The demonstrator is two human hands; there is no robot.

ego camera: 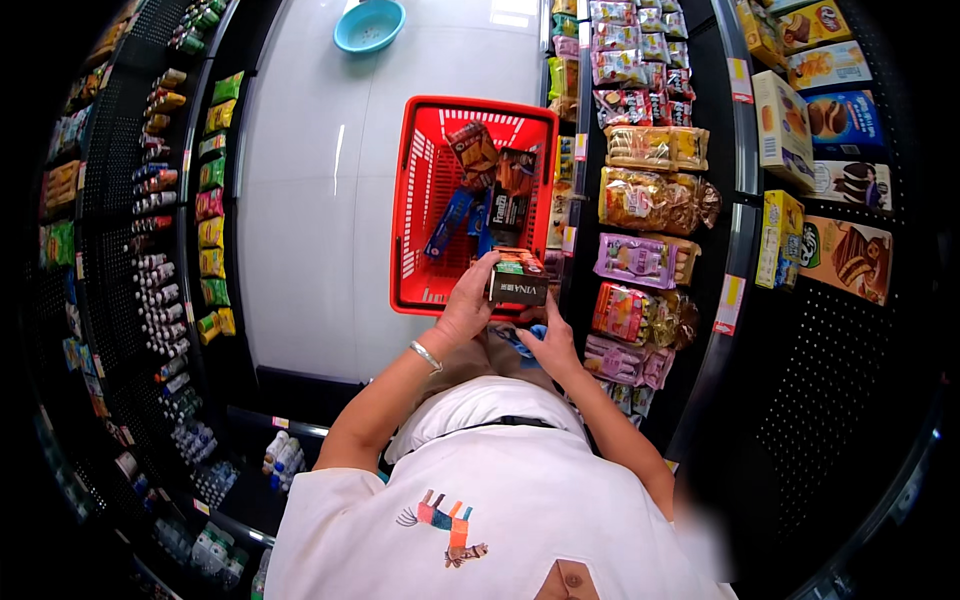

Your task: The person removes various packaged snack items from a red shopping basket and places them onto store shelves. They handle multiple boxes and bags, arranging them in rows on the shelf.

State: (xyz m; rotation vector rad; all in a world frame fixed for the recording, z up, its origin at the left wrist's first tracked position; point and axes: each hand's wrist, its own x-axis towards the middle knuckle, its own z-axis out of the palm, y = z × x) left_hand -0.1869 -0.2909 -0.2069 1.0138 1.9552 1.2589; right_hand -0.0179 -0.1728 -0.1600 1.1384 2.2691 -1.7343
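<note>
Between my two hands is a dark snack box point(517, 283), over the near right corner of a red plastic shopping basket point(399, 225). My left hand point(466, 301) grips the box's left side. At its lower right, my right hand point(553, 337) has its index fingertip close to the box's edge; whether it bears on the box I cannot tell. Inside the basket lie a brown biscuit box point(474, 154), a dark wafer box point(511, 191) and a blue box point(449, 223), with more blue packaging partly hidden beside them.
Shelves with packaged bread point(637, 201) and boxed cakes point(847, 255) run along the right. To the left stand shelves with bagged snacks point(211, 232) and small bottles point(159, 274). A turquoise basin point(369, 26) is on the tiled floor point(315, 187) beyond the basket.
</note>
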